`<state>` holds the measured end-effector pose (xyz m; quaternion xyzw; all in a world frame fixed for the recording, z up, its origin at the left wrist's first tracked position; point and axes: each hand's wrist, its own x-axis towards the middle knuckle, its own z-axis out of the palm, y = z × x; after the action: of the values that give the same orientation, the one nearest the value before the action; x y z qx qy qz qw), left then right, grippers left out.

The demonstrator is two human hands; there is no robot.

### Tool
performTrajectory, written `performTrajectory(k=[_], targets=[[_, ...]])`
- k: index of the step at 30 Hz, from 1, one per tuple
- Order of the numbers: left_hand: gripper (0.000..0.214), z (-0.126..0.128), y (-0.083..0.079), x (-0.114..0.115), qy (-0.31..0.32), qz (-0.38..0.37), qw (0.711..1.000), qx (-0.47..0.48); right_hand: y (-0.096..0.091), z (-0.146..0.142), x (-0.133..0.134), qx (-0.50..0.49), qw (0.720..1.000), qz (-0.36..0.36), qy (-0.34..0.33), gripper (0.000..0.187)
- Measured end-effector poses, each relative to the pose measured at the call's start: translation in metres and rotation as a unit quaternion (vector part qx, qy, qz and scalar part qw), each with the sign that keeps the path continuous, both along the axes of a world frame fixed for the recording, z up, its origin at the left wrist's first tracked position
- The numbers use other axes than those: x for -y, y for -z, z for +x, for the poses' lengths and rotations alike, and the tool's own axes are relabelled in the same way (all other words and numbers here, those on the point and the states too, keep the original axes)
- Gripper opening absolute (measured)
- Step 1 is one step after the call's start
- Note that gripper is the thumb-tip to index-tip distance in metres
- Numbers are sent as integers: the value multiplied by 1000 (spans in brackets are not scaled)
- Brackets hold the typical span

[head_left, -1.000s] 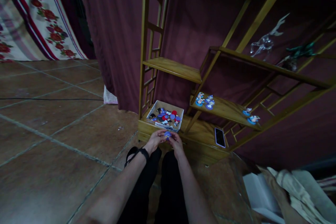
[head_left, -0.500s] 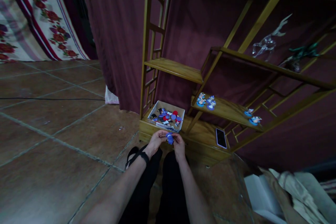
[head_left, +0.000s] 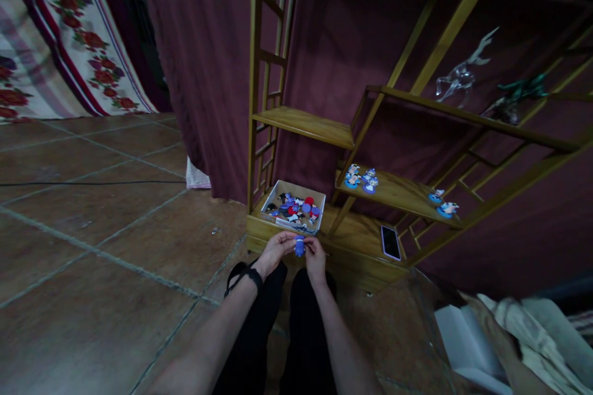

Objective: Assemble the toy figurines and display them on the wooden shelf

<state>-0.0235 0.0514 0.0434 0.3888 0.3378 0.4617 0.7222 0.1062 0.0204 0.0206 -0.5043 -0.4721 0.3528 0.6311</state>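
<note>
A small purple figurine (head_left: 299, 246) is held between my two hands, just in front of the low cabinet. My left hand (head_left: 277, 248) pinches it from the left, and my right hand (head_left: 315, 259) grips its right side with closed fingers. Right behind them, a shallow cardboard box (head_left: 273, 223) sits on the cabinet top, with several figurine pieces in purple, red, black and white lying loose inside. On the shelf to the right stand small figurines with blue bases (head_left: 352, 180) and purple figurines (head_left: 370, 182).
The wooden shelf unit (head_left: 393, 188) rises ahead, with more blue-based figurines (head_left: 447, 209) at its right end. A phone (head_left: 390, 242) lies on the cabinet top. Higher up stand a clear glass deer (head_left: 458, 79) and a green figure (head_left: 523, 91). A white box (head_left: 467, 333) lies at lower right.
The purple figurine has turned slightly between my fingers and now looks more upright. Both hands stay nearly in place, while the camera view has shifted a little.
</note>
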Motion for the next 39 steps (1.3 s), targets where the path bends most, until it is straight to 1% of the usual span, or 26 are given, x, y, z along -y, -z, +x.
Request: performTrajectory(k=[4, 9, 12, 15, 20, 22, 25, 28, 31, 33, 39], targets=[[29, -1, 3, 0, -5, 19, 1000, -10, 0, 2, 4, 44, 999, 7, 6, 11], [28, -2, 5, 0, -16, 44, 998, -32, 0, 5, 6, 48, 999, 6, 15, 14], [27, -2, 4, 0, -25, 53, 997, -42, -1, 6, 7, 42, 999, 4, 2, 17], [25, -2, 3, 0, -21, 55, 997, -47, -1, 7, 5, 41, 999, -4, -13, 22], [22, -2, -1, -1, -8, 42, 996, -72, 5, 9, 1, 52, 997, -31, -37, 18], [20, -2, -1, -3, -6, 28, 996, -87, 8, 8, -1, 29, 997, -48, -43, 19], [16, -2, 0, -7, 3, 2, 995, -102, 10, 7, -4, -33, 994, -78, -65, 21], [14, -2, 3, -12, 10, -20, 994, -108, 9, 8, -7, -98, 983, -123, -91, 25], [19, -1, 5, -13, -1, -34, 995, -96, 5, 10, -10, -157, 969, -161, -105, 31], [22, 0, 4, -13, -6, -44, 995, -86, 3, 10, -12, -185, 963, -169, -103, 35], [34, 0, 1, -12, 34, -62, 996, -54, 0, 8, -14, -212, 957, -185, -77, 34]])
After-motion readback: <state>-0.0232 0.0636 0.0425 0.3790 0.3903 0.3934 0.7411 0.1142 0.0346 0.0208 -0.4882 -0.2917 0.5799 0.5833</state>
